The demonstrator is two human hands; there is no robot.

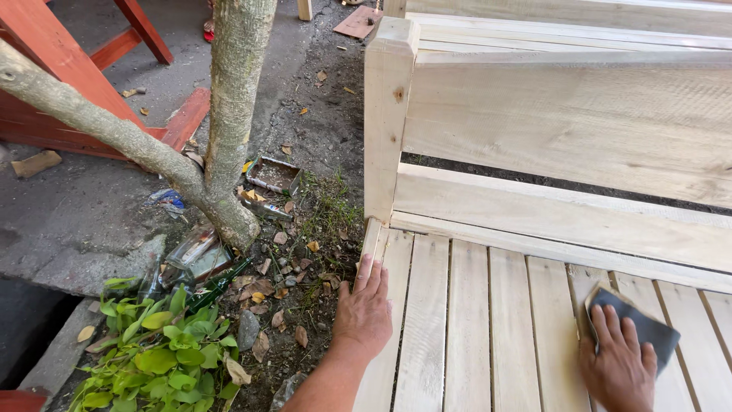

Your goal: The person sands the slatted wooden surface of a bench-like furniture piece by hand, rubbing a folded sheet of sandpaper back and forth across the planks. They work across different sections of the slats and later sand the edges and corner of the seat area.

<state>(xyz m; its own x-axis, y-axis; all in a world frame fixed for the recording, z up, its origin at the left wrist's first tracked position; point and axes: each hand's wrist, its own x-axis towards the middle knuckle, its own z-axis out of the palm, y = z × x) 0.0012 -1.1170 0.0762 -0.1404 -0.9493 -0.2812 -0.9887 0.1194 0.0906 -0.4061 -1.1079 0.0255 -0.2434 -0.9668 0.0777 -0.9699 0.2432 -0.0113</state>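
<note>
While my right hand (621, 365) lies flat on the sandpaper (633, 320), fingers spread and pressing it down rather than gripping it, my left hand (364, 309) rests open, palm down, on the outer slat at the bench's (534, 137) left edge, holding nothing. The sandpaper sits on the seat slats (469, 320) near the right of the view, its dark sheet showing beyond my fingertips, with a pale backing edge visible at the upper left corner.

I judge the sheet to be light, thin and floppy, so it would buckle if pinched by a corner; flat pressure from palm and fingers across its middle looks like the surest hold, and its grit should keep it from sliding under the hand. The gaps between slats could catch a loose edge.

The bench is raw, pale wood, stiff and plainly heavy, with a thick corner post (387, 114) and broad back boards; its unfinished surface may shed splinters, so a flat hand on the slat is a sound brace.

Beside the bench, on bare dirt, stand a tree trunk (232, 114), green leaves (164, 351), bottles (194, 255) and litter, with a red wooden frame (69, 84) beyond.
</note>
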